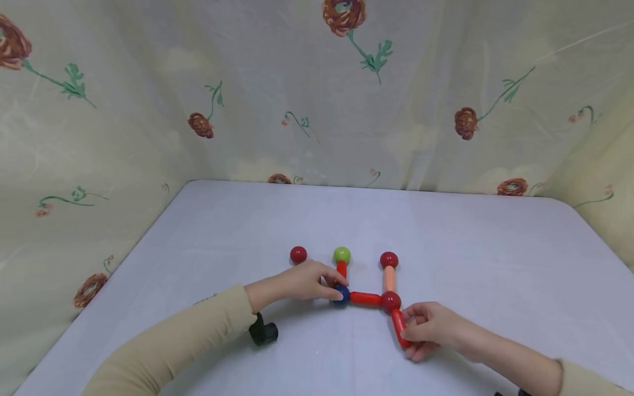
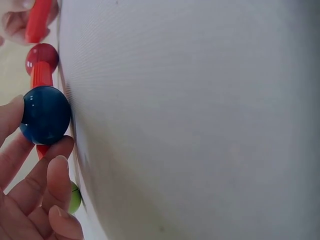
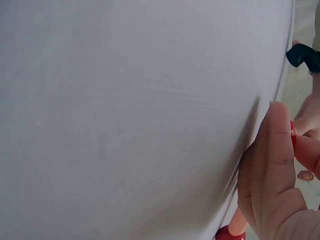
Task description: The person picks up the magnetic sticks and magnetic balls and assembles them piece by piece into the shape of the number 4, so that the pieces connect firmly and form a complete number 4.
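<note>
My left hand [image 1: 307, 279] pinches a blue ball [image 2: 46, 116] between thumb and fingers. From that ball one red rod [image 1: 342, 268] runs back to a green ball [image 1: 342, 254], and another red rod [image 1: 365, 298] runs right to a red ball [image 1: 391, 302]. A peach rod [image 1: 389, 279] links this red ball to a farther red ball [image 1: 389, 260]. With thumb and fingers my right hand [image 1: 430, 329] holds a slanted red rod [image 1: 398, 327]. Its far end is at the near red ball; whether they touch I cannot tell. In the right wrist view the fingers hide most of this rod.
A loose red ball [image 1: 298, 254] lies beyond my left wrist. The pieces are on a pale table [image 1: 238, 220], with a flowered cloth [image 1: 277, 66] hanging behind and at the sides. A black wrist camera [image 1: 263, 332] shows under my left sleeve.
</note>
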`<action>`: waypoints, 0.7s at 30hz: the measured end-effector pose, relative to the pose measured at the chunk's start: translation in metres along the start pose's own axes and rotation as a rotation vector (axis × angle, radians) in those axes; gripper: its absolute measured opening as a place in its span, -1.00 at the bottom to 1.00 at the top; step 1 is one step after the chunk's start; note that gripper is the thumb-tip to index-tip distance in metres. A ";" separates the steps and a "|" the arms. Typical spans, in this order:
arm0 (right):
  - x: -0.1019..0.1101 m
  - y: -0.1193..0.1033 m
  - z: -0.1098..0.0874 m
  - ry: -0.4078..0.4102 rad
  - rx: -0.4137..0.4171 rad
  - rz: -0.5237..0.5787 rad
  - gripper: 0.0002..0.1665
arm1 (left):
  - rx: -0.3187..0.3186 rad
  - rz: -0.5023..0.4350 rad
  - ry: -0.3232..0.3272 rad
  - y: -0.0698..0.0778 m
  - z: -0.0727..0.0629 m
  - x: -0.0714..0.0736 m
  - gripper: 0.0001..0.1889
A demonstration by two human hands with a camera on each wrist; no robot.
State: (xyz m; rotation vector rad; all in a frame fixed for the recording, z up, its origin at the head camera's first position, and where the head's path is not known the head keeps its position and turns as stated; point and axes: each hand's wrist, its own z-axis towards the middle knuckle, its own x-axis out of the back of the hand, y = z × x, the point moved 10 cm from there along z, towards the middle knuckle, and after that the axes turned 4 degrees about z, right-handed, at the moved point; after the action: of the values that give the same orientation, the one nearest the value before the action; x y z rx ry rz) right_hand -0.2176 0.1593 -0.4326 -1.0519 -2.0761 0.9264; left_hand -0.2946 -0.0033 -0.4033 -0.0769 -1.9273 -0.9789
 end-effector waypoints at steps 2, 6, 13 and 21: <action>-0.001 0.002 0.000 0.006 -0.020 0.006 -0.46 | 0.004 0.003 0.000 0.000 0.000 0.000 -0.70; -0.001 0.005 0.001 0.034 -0.046 0.014 -0.47 | 0.010 0.006 0.004 0.000 0.001 0.000 -0.70; -0.001 0.009 0.004 0.076 -0.101 0.030 -0.41 | 0.011 0.000 0.011 -0.001 0.002 0.000 -0.70; -0.002 0.008 0.007 0.068 -0.103 0.034 -0.43 | 0.011 -0.002 0.007 -0.001 0.002 -0.001 -0.70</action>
State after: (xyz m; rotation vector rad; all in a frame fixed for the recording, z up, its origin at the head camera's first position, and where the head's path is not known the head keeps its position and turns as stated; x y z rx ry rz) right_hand -0.2187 0.1586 -0.4435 -1.1592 -2.0745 0.7957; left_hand -0.2963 -0.0027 -0.4052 -0.0654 -1.9270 -0.9681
